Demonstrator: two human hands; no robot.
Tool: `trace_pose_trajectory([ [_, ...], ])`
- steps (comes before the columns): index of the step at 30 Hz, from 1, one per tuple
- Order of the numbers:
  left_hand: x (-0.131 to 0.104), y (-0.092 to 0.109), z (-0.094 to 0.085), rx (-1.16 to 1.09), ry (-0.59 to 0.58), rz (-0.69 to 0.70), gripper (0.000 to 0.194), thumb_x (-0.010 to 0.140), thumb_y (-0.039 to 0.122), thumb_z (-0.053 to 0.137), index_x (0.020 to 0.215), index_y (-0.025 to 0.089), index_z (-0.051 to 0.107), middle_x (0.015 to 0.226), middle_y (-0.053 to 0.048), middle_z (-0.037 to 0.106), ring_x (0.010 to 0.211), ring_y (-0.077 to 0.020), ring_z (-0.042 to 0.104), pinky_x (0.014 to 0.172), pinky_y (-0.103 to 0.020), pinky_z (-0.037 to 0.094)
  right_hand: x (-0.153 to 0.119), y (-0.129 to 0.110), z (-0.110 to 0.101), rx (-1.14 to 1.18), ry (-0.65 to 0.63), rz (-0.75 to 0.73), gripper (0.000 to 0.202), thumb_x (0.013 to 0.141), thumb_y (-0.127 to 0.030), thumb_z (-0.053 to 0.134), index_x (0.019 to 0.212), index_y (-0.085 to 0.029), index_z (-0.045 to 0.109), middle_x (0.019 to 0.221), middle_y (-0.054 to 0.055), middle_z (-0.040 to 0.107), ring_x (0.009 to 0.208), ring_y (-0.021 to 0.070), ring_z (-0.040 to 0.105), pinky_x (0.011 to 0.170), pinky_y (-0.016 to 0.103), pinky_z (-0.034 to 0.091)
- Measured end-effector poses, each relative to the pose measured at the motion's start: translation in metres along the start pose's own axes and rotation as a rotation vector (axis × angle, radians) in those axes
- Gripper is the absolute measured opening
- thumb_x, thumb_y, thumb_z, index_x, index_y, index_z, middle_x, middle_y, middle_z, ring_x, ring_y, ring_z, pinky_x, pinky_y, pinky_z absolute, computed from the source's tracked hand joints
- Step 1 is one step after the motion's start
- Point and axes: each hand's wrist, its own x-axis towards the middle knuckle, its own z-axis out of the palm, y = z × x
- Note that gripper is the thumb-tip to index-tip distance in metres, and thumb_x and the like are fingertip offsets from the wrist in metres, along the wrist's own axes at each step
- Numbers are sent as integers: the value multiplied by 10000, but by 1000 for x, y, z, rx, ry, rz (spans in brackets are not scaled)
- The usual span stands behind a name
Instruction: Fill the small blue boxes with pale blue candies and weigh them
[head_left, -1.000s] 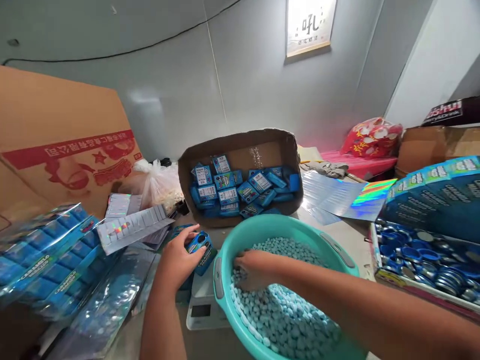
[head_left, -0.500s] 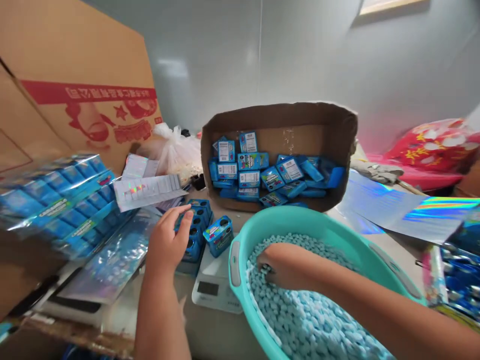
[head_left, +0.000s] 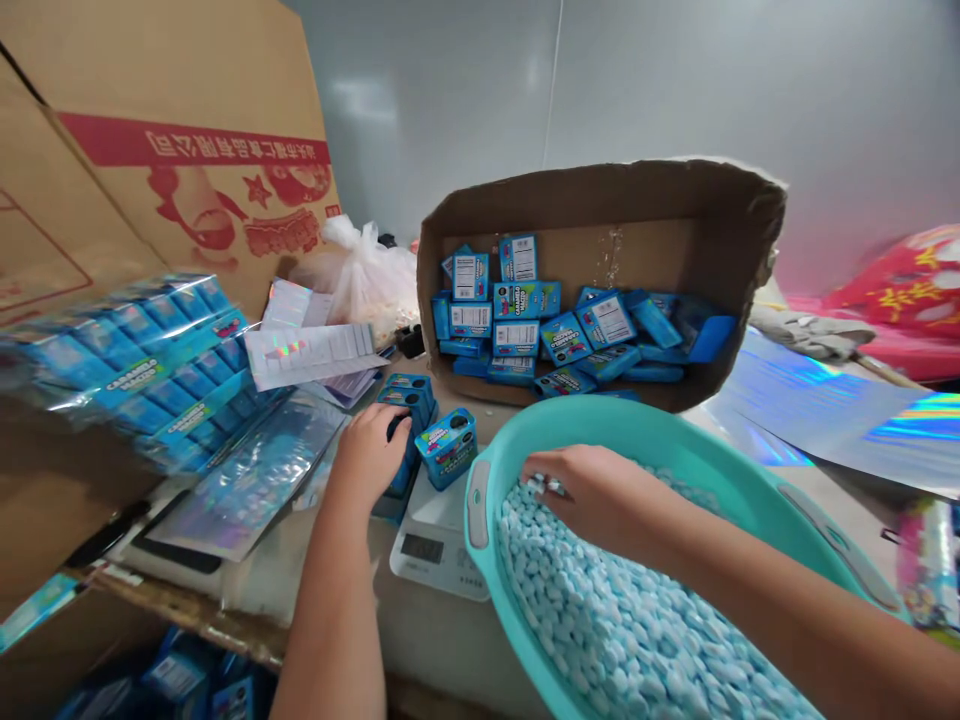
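Note:
My right hand (head_left: 585,485) is closed around a small bunch of light blue candies (head_left: 545,484), just above the candy heap in a turquoise basin (head_left: 477,505). A blue candy box (head_left: 448,447) with a dark round opening on top stands upright on a white kitchen scale (head_left: 442,555), left of the basin. The scale's display is lit, but its digits are too faint to read. My left hand (head_left: 371,450) curls its thumb and fingers over one of a row of similar blue boxes (head_left: 409,390) beside the scale. Its fingertips are partly hidden.
Behind the basin, a tipped carton (head_left: 600,200) holds several blue boxes. Film-wrapped packs (head_left: 150,360) and printed sheets (head_left: 311,352) lie left, near a large carton (head_left: 202,190). Shiny film sheets (head_left: 810,410) lie right. More blue boxes (head_left: 180,675) sit below the table edge.
My right hand has risen from within the candies and now shows some in its fingers. My left hand has come down onto the row of boxes. The view has shifted.

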Motion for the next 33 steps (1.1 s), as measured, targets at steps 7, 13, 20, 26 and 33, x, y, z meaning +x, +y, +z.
trace_pose_trajectory([
  [7,0,0,-5,-43,45,-42,326,958,376,471,1062,204,727,1121,-100,737,1052,-280,670,959,-399,502,0,7,3,51,-2,-61,170,833,-115,631,903,-239,722,868,16,730,705,160,606,619,274,336],
  [13,-5,19,-18,-124,73,20,450,1004,488,404,1052,186,735,1143,-107,734,1120,-269,651,1011,-392,487,0,15,6,129,-7,3,111,806,-195,683,903,-205,736,932,73,733,829,235,633,696,316,378],
  [20,-15,44,-19,-201,-268,47,757,765,471,791,1450,277,532,1399,-62,630,1269,-312,604,1092,-454,475,14,14,14,473,151,173,291,959,-265,494,1145,-138,678,1143,143,697,1011,275,641,850,364,461],
  [26,-20,59,-8,-223,129,205,576,858,218,686,1411,283,535,1311,-40,688,1200,-255,648,1068,-447,504,24,6,9,1000,134,322,315,1000,-335,388,1100,-130,605,1096,130,669,820,188,677,640,277,506],
  [33,-21,70,-6,-35,105,811,422,893,15,582,1276,193,603,1269,-65,704,1226,-236,590,1048,-405,500,20,2,3,1333,144,392,239,994,-302,453,1050,-131,610,970,70,641,745,142,640,617,244,467],
])
